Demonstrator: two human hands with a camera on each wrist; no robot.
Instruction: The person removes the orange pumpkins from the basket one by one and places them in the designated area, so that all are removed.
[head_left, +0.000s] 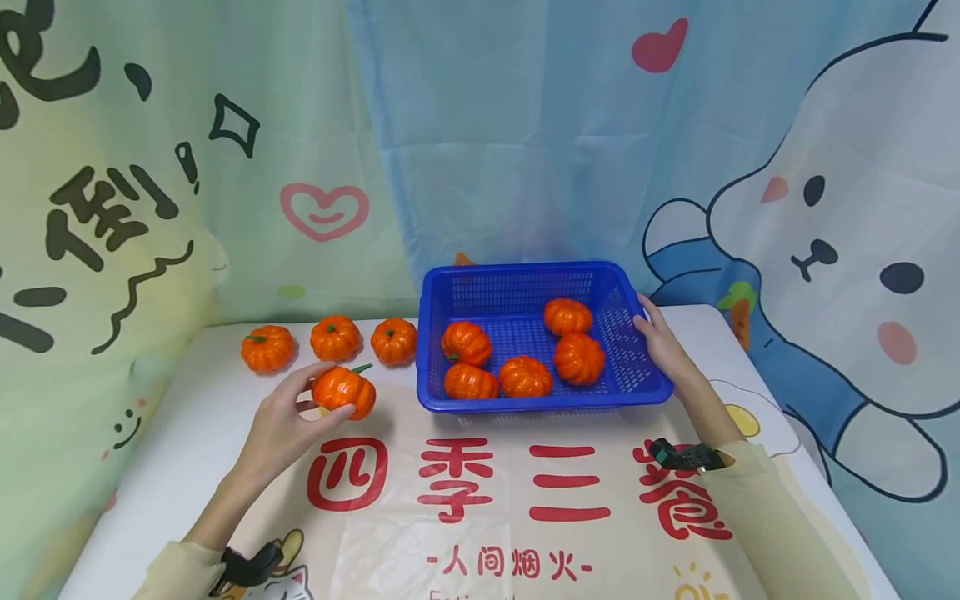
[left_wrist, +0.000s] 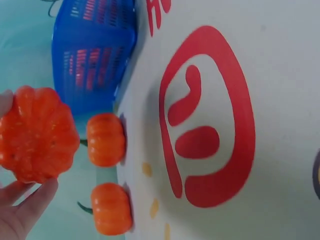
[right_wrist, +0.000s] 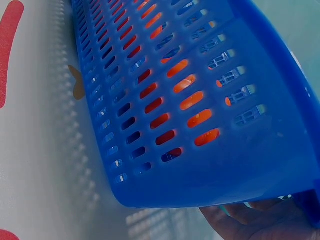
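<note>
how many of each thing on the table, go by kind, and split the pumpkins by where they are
Blue basket: 1
Orange pumpkins: 9 (5 in the basket, 3 on the table, 1 held in the left hand)
Total: 10

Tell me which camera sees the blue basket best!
The head view: nearly the whole blue basket shows, inside too, with five pumpkins in it. The left wrist view catches only part of its outside, cut off on top. The right wrist view shows its slotted outside close, also cut off.
</note>
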